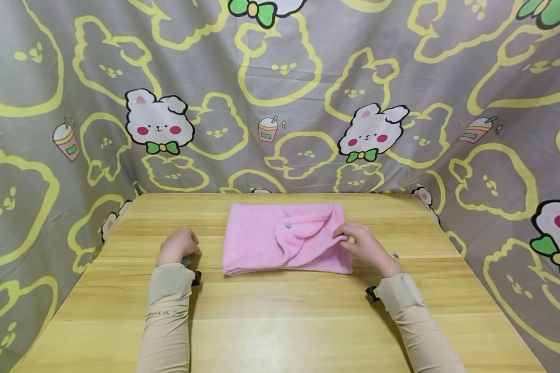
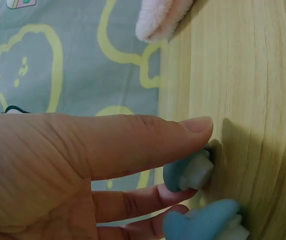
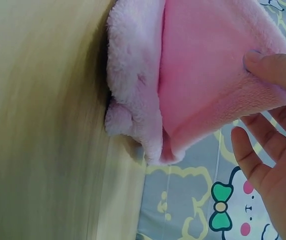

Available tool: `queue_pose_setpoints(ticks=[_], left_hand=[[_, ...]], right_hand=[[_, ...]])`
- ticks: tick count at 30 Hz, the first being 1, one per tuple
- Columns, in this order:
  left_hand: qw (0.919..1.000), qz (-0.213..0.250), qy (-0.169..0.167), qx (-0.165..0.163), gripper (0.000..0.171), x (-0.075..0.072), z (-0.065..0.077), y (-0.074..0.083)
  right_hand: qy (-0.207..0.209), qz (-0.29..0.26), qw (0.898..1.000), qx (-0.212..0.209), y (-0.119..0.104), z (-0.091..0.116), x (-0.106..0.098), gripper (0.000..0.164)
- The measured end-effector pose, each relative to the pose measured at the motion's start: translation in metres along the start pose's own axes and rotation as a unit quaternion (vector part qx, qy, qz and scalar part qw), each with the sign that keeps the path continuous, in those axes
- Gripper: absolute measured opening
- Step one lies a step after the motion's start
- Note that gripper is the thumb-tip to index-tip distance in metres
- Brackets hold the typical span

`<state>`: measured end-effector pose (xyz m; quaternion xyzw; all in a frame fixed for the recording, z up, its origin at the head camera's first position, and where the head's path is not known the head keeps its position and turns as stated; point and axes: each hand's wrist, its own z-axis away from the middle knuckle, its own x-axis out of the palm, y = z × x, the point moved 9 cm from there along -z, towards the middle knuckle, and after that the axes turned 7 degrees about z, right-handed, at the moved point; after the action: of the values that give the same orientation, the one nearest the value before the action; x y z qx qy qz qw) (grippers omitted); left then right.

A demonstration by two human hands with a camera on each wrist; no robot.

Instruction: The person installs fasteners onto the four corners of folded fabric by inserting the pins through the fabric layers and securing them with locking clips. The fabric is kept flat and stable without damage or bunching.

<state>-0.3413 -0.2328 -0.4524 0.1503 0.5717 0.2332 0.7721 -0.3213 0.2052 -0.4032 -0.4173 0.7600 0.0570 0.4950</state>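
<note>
A folded pink plush cloth (image 1: 252, 238) lies on the wooden table, with a small blue-grey piece (image 1: 288, 225) on its upper layer. My right hand (image 1: 361, 244) pinches the edge at the cloth's right side, thumb (image 3: 273, 65) on the inner face, and lifts that layer so it gapes. To the cloth's left, my left hand (image 1: 177, 246) is low over the table, thumb (image 2: 153, 140) straight and fingers loosely bent. A blue-and-white knob-like piece (image 2: 188, 172) is close under that thumb. Another such piece (image 2: 203, 220) overlaps the fingertips in the left wrist view.
A small blue-grey piece (image 1: 395, 255) lies on the table (image 1: 280, 321) beside my right wrist. Grey curtains (image 1: 280, 62) printed with yellow outlines and white rabbits hang along the back and both sides. Black mounts (image 1: 372, 294) sit at my wrists.
</note>
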Motion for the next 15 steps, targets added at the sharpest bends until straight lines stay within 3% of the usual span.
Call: queue_pose_setpoints(ticks=[7,15], left_hand=[[0.9999,0.009,0.000,-0.010,0.017,0.0019,-0.0011,-0.0032],[0.9997,0.013,0.022,0.007,0.013,-0.0019,-0.0022,0.0016]], right_hand=[[-0.001,-0.005,1.000,0.001,0.0012,0.0008,0.0021,0.026],[0.000,-0.001,1.000,-0.002,0.0002,0.0002,0.0027,0.026]])
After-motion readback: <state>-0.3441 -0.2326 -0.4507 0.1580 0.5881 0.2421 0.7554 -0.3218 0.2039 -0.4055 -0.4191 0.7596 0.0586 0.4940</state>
